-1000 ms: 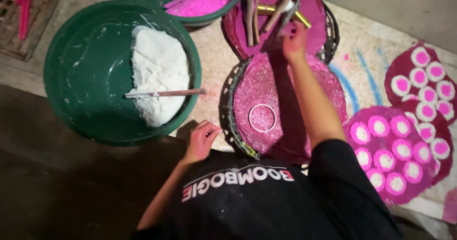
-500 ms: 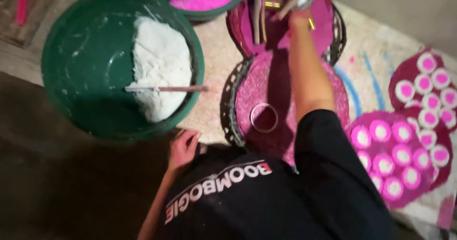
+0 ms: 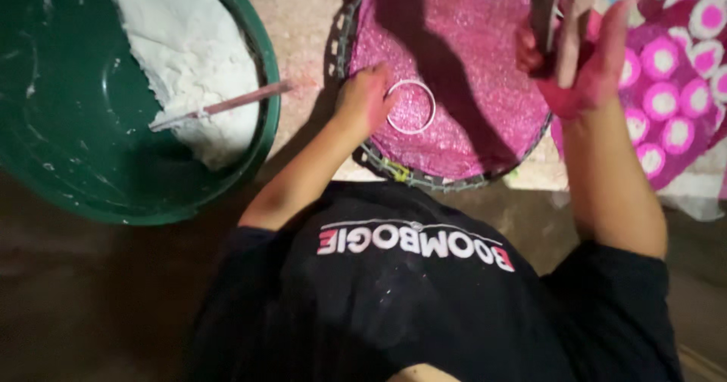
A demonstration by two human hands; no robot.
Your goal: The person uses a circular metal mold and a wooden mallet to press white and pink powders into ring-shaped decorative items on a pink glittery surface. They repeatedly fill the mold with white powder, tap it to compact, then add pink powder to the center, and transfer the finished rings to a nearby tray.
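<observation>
My left hand (image 3: 365, 98) rests on a round tray (image 3: 454, 71) coated in glittery pink powder, its fingers touching a small white ring (image 3: 410, 106) that lies on the powder. My right hand (image 3: 583, 64), stained pink, is raised over the tray's right side and grips long flat metal tools (image 3: 556, 11) that point upward out of the frame. I cannot tell exactly what the tools are.
A large green basin (image 3: 68, 177) at the left holds white powder (image 3: 197, 64) with a pink-stained stick (image 3: 227, 106) lying in it. Pink-and-white round pieces (image 3: 674, 87) cover a mat at the right. My black shirt fills the lower frame.
My right hand has drawn back from the far tray with the metal tools. My left hand has moved from the tray's near edge onto the white ring. The view has come closer.
</observation>
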